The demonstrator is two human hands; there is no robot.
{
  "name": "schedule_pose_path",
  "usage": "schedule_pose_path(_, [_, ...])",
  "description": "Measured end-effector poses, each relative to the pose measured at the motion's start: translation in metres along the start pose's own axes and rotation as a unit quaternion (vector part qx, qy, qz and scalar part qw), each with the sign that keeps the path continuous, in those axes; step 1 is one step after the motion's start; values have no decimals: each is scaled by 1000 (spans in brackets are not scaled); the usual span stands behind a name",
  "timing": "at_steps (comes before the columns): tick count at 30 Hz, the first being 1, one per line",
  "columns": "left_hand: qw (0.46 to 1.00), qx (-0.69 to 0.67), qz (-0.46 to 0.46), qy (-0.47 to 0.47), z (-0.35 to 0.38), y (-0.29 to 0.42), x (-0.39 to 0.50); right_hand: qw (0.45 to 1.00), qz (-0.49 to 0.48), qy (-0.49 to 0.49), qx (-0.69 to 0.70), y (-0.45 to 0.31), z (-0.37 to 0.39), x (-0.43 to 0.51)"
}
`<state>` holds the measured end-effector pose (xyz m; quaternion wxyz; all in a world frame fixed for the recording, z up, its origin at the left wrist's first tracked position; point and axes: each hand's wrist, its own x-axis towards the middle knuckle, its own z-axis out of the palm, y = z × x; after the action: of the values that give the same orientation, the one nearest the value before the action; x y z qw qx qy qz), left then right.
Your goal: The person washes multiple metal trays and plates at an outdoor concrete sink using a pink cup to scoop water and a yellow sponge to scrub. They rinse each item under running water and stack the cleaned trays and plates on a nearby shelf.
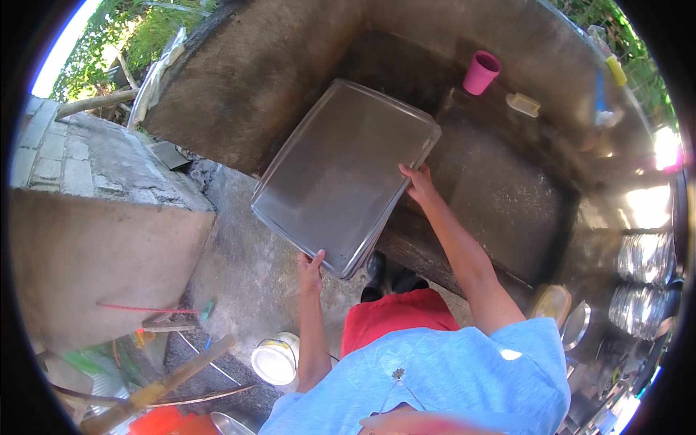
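A stack of large rectangular metal trays (348, 174) is held up at a slant in front of me. My left hand (311, 272) grips the near lower-left edge with its thumb on top. On the far side of the near corner, my right hand (418, 182) holds the right edge, thumb over the rim. How many trays there are cannot be told. Beyond them a pink plastic cup (481, 73) stands on a ledge of the dark concrete basin (505, 201), and a pale yellow brush or soap-like block (523, 104) lies to its right.
A white bucket (276, 359) stands on the concrete floor at lower left. A concrete block wall (109, 244) is to the left, with a wooden pole (163, 383) below it. Stacked shiny metalware (644, 283) is at the far right. A round metal lid or pan (576, 326) stands near my right elbow.
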<state>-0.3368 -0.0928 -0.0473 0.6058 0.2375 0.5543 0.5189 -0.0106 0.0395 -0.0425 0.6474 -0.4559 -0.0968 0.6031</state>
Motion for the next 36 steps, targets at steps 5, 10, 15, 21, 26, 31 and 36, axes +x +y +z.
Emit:
schedule_pose_path(5, [899, 429, 76, 35, 27, 18, 0, 871, 150, 62, -464, -41, 16, 32])
schedule_pose_path(10, [646, 758, 86, -24, 90, 82, -3, 782, -8, 157, -603, -80, -53, 38])
schedule_pose_path(15, [882, 391, 94, -247, 244, 0, 33, 633, -279, 269, -670, -76, -183, 0])
schedule_pose_path(21, [573, 782, 49, -242, 392, -164, 50, 619, -36, 1, -784, -51, -288, -53])
schedule_pose_path(26, [598, 750, 135, -247, 379, -189, 69, 706, 37, 159, -689, -80, -424, -90])
schedule_pose_path(31, [581, 772, 145, -211, 384, -205, 101, 671, 148, 397, -608, -91, -451, -28])
schedule_pose_path(36, [634, 728, 101, -240, 373, -225, 107, 911, -27, 234, -338, -62, -364, -5])
